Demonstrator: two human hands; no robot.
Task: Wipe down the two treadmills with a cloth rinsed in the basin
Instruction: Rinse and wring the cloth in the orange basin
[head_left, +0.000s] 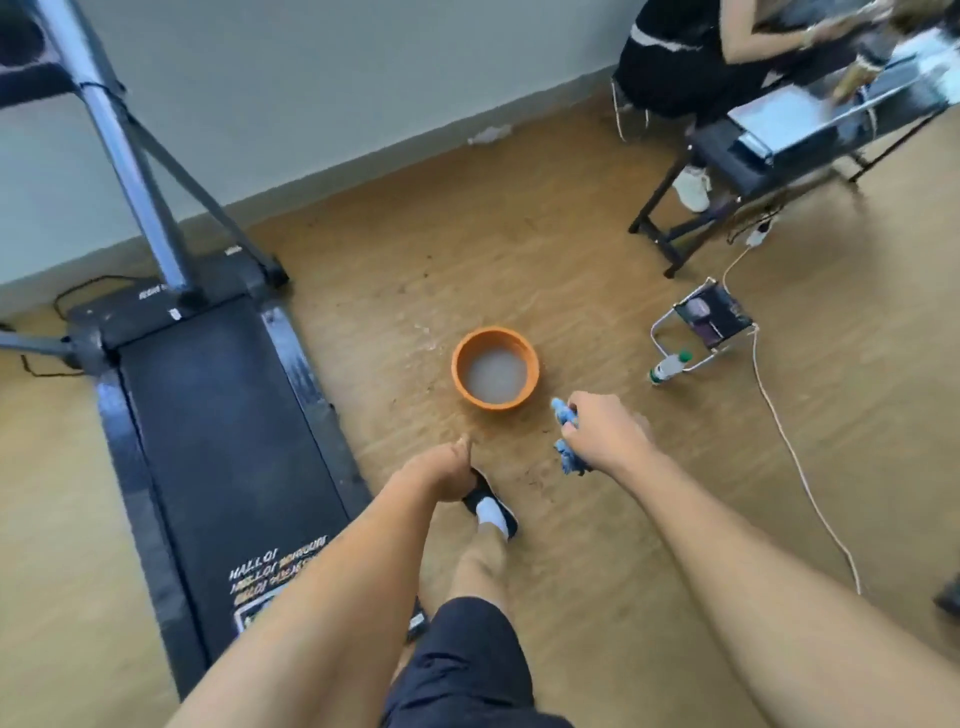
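Observation:
An orange basin (459, 358) with cloudy water stands on the wooden floor ahead of me. My right hand (605, 434) is shut on a bunched blue cloth (566, 439), just to the right of and nearer than the basin. My left hand (447, 467) hangs closed with nothing in it, in front of the basin and above my shoe. One black treadmill (218, 441) lies to the left, its belt running toward me and its upright frame rising at the top left. Only this one treadmill shows.
A seated person (685, 67) is at a black table (779, 150) in the top right. A small folding stool (709, 319), a plastic bottle (670, 366) and a white cable (795, 457) lie on the floor to the right. The wall runs behind.

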